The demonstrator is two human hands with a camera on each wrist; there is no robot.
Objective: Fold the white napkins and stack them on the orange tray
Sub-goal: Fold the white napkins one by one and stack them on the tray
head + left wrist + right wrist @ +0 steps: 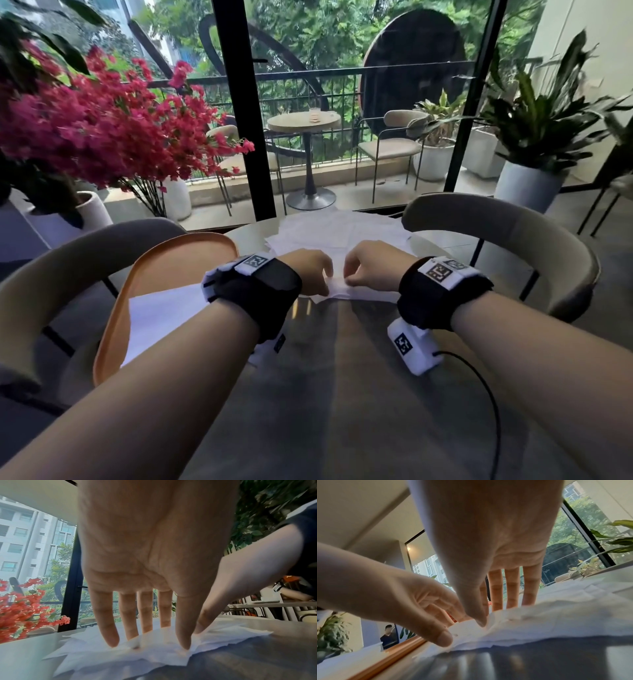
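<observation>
A white napkin (363, 294) lies rumpled on the round table, just beyond my wrists. My left hand (323, 291) and right hand (349, 282) meet over its near left corner, each pinching the paper between thumb and fingers. The left wrist view shows my left hand (159, 642) pointing down into the napkin (120, 660), part of it raised in front of the middle fingers. My right hand (483, 620) nips a raised fold of the napkin (556, 626). The orange tray (191, 240) sits to the left and holds a flat folded napkin (161, 318).
A loose pile of unfolded napkins (339, 229) covers the far side of the table (342, 394). Curved beige chairs stand to the left (68, 270) and right (513, 236). A black cable (486, 394) trails from my right wrist camera. Pink flowers (102, 130) stand far left.
</observation>
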